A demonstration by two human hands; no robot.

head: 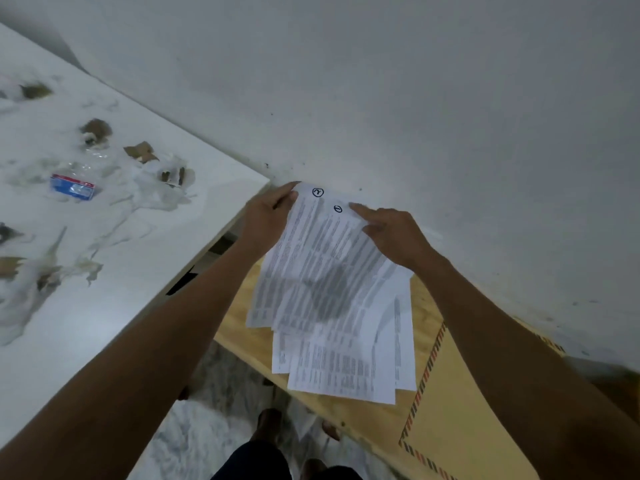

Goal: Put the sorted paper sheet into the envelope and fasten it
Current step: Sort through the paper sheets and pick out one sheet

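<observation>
Several printed paper sheets [332, 292] lie fanned out on a wooden table [242, 317] by the wall, circled numbers at their top corners. My left hand [266, 216] grips the top left corner of the stack. My right hand [394, 233] rests on the top right of the sheets, index finger stretched out and pressing down. A brown envelope [460, 403] with a red and dark striped border lies on the table to the right, partly under my right forearm and under the lower sheets.
A white table [114, 299] at the left carries a crushed plastic bottle [74, 183], torn paper and brown scraps. A white wall [415, 98] stands right behind the sheets. My feet show on the marbled floor [207, 427] below.
</observation>
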